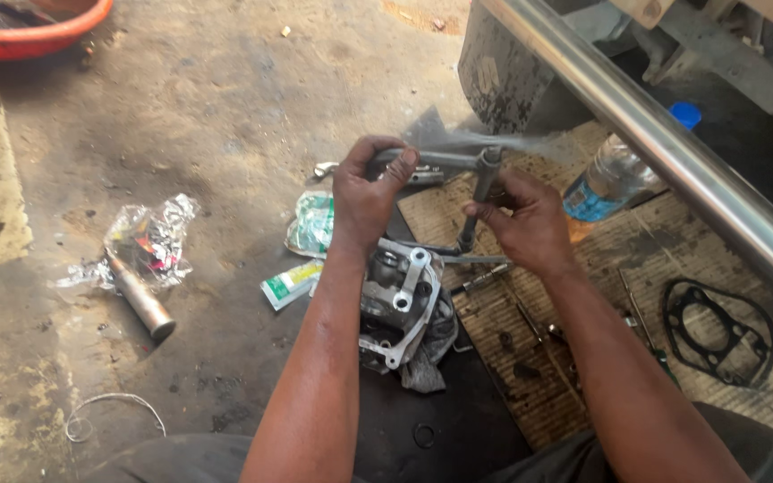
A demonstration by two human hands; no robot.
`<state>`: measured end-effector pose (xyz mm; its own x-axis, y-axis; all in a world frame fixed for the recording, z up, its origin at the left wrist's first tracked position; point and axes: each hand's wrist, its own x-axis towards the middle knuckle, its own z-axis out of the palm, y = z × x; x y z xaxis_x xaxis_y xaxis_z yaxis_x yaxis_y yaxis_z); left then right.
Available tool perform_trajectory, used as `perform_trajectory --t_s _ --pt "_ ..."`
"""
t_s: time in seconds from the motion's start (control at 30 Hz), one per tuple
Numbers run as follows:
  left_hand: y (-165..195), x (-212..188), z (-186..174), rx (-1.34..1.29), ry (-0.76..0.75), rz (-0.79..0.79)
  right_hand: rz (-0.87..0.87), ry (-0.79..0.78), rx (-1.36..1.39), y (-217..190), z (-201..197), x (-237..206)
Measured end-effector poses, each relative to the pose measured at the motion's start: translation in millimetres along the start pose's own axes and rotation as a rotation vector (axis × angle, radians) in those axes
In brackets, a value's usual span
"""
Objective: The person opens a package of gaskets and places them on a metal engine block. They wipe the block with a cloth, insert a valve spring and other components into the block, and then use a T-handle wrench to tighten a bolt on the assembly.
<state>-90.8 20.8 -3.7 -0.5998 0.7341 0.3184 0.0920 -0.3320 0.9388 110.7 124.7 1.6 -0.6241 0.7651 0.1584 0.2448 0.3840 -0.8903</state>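
Note:
A grey T-handle socket wrench stands over a metal engine part on the floor. My left hand grips the left end of its crossbar. My right hand holds the upright shaft just under the crossbar. The shaft runs down to the part's far side. The engine part is silvery, with white rocker-like arms on top, and rests on a dark rag.
A black gasket and small tools lie on cardboard at right. A plastic bottle with a blue cap stands beside a shiny steel tube. A metal rod in plastic wrap, a green tube and an orange basin are at left.

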Motion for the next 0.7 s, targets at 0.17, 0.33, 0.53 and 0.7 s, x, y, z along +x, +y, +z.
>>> perform_trajectory --t_s 0.17,0.33,0.53,0.7 --pt "-1 1 0 -0.047 -0.020 0.076 -0.234 -0.168 0.289 9 -10 1" --pt "24 11 -3 0.071 -0.136 0.131 -0.273 0.031 -0.091 16 4 4" --pt "38 -5 10 0.869 -0.263 0.397 -0.221 -0.072 0.132 6 -8 -3" --pt "54 -26 14 0.855 -0.219 0.456 -0.426 -0.175 -0.106 -5 -14 -7"
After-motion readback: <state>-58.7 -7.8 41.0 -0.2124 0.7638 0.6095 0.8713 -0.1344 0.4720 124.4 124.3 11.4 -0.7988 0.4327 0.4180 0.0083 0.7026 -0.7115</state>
